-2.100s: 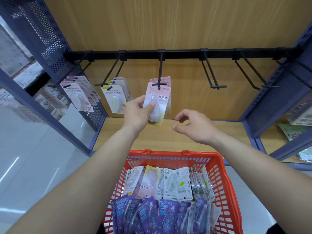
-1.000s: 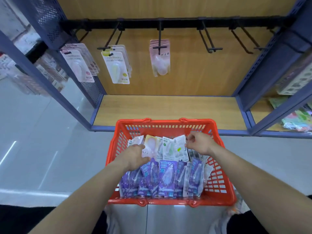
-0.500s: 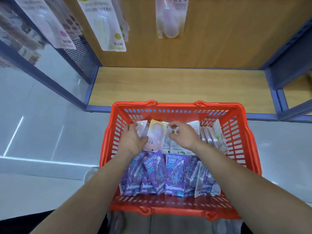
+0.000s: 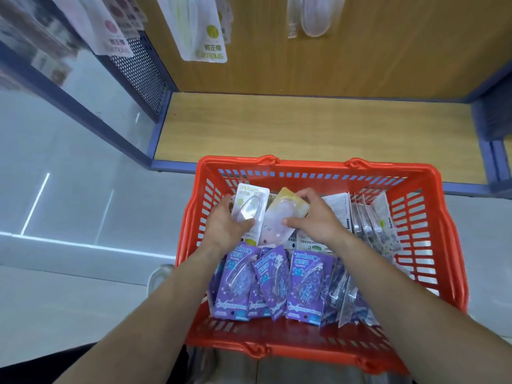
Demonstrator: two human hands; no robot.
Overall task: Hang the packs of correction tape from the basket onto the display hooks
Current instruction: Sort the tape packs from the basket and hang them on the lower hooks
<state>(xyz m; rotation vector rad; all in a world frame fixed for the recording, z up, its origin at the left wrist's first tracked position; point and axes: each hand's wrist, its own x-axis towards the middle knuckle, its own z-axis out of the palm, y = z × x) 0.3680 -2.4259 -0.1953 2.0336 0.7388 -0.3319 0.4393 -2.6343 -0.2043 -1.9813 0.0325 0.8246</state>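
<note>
We are in a shop — a red shopping basket (image 4: 432, 234) of carded stationery packs (image 4: 304, 284), more packs (image 4: 202, 29) hanging on a blue-framed display shelf (image 4: 304, 128).

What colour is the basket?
The basket is bright orange-red, clearest in the head view.

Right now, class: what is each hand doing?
Left hand: closed on a clear white-backed blister pack.
Right hand: closed on a yellow-and-pink blister pack.
</note>
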